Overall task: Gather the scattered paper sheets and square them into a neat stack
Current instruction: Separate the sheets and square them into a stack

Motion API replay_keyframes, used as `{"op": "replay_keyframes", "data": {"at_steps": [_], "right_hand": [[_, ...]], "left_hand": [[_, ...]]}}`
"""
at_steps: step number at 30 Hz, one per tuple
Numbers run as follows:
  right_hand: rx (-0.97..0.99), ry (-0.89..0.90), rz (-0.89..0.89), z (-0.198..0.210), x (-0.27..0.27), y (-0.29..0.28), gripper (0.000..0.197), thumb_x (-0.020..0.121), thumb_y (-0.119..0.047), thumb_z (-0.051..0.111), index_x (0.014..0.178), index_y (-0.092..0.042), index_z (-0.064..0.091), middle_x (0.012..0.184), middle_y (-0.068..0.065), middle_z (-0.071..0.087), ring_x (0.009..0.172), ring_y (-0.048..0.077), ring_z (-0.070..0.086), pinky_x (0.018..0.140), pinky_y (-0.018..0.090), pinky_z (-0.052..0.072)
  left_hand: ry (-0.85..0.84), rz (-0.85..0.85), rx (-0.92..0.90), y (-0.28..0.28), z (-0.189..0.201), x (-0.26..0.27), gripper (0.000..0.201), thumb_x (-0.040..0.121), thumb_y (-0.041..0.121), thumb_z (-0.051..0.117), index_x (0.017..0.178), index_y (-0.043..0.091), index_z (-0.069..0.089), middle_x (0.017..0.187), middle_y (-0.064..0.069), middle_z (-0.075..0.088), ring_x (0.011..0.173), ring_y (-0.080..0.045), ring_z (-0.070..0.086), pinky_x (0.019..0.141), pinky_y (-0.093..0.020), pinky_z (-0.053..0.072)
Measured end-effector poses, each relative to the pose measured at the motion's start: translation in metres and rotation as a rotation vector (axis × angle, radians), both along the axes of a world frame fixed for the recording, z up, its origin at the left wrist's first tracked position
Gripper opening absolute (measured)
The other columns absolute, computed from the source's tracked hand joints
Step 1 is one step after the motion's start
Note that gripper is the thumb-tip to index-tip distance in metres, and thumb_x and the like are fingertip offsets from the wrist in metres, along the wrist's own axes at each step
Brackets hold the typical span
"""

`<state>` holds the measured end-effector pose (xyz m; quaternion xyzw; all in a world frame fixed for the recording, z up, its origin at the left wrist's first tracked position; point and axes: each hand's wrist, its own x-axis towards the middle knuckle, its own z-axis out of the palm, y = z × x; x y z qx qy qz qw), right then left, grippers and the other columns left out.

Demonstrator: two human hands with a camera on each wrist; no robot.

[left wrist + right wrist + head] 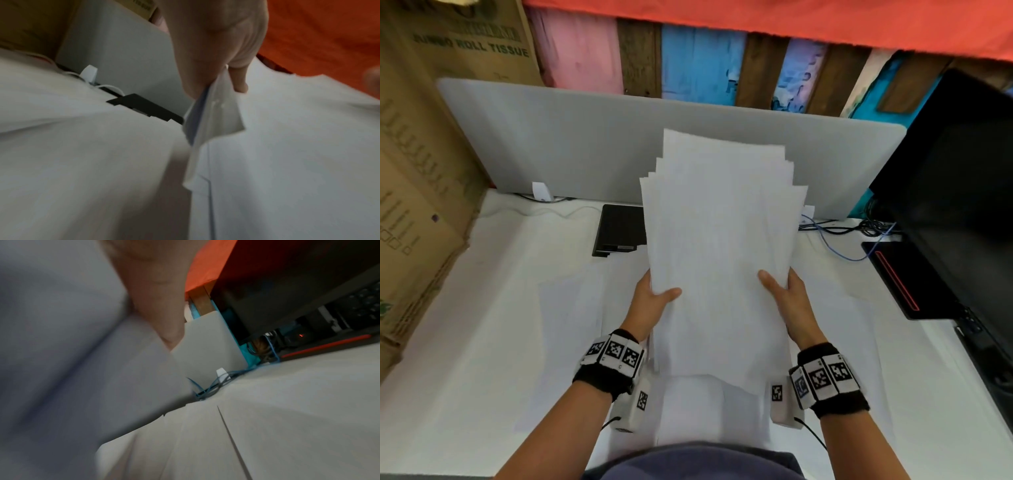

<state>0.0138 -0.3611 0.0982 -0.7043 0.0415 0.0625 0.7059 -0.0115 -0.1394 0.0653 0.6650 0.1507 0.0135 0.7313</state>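
A bundle of white paper sheets stands nearly upright above the white desk, its top edges fanned and uneven. My left hand grips the bundle's left edge, thumb across the front. My right hand grips the right edge the same way. In the left wrist view the left hand pinches the sheets at their edge. The right wrist view is blurred: the right hand lies against the papers. More sheets lie flat on the desk under the bundle.
A cardboard box stands at the left. A grey divider panel runs along the back. A black flat device lies behind the bundle. A black monitor, blue cables and a keyboard edge crowd the right side.
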Motion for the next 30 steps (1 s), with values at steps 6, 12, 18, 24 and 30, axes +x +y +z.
{"op": "replay_keyframes", "data": {"at_steps": [6, 12, 18, 24, 30], "right_hand": [[0.000, -0.096, -0.088, 0.012, 0.006, 0.009, 0.034, 0.079, -0.003, 0.068, 0.108, -0.015, 0.056, 0.094, -0.007, 0.064, 0.087, 0.007, 0.062, 0.078, 0.019, 0.053], [0.066, -0.191, -0.079, 0.034, 0.002, 0.015, 0.028, 0.076, -0.003, 0.069, 0.092, -0.025, 0.061, 0.087, -0.008, 0.069, 0.076, 0.001, 0.068, 0.067, 0.018, 0.055], [0.241, -0.375, -0.279, 0.100, 0.002, 0.031, 0.051, 0.067, -0.064, 0.063, 0.088, -0.018, 0.065, 0.088, -0.008, 0.066, 0.094, 0.013, 0.063, 0.089, 0.032, 0.052], [0.280, -0.460, -0.423, 0.129, 0.002, 0.040, 0.023, 0.085, -0.038, 0.058, 0.072, -0.021, 0.066, 0.072, -0.015, 0.067, 0.082, 0.003, 0.063, 0.086, 0.026, 0.049], [0.196, -0.423, -0.377, 0.113, 0.003, 0.034, 0.020, 0.085, -0.009, 0.053, 0.100, -0.019, 0.063, 0.082, -0.007, 0.067, 0.077, -0.002, 0.062, 0.076, 0.017, 0.049]], "left_hand": [[-0.199, 0.052, 0.009, 0.006, 0.031, -0.003, 0.039, 0.072, -0.005, 0.070, 0.099, 0.022, 0.061, 0.095, 0.009, 0.066, 0.082, 0.004, 0.066, 0.071, -0.010, 0.051], [-0.352, 0.098, -0.019, 0.007, 0.064, -0.006, 0.042, 0.067, 0.006, 0.076, 0.104, 0.016, 0.058, 0.093, 0.010, 0.064, 0.079, 0.007, 0.066, 0.069, -0.011, 0.052], [-0.588, 0.305, -0.013, -0.008, 0.128, -0.002, 0.027, 0.067, 0.048, 0.059, 0.083, 0.026, 0.060, 0.072, 0.018, 0.068, 0.075, 0.004, 0.062, 0.071, -0.014, 0.048], [-0.620, 0.494, 0.032, -0.015, 0.153, 0.008, 0.010, 0.082, 0.029, 0.064, 0.086, 0.021, 0.060, 0.087, 0.008, 0.064, 0.088, 0.001, 0.059, 0.084, -0.010, 0.042], [-0.617, 0.455, 0.108, -0.014, 0.134, 0.006, 0.020, 0.082, 0.012, 0.057, 0.101, 0.020, 0.053, 0.079, 0.001, 0.067, 0.081, 0.002, 0.061, 0.083, -0.005, 0.040]]}}
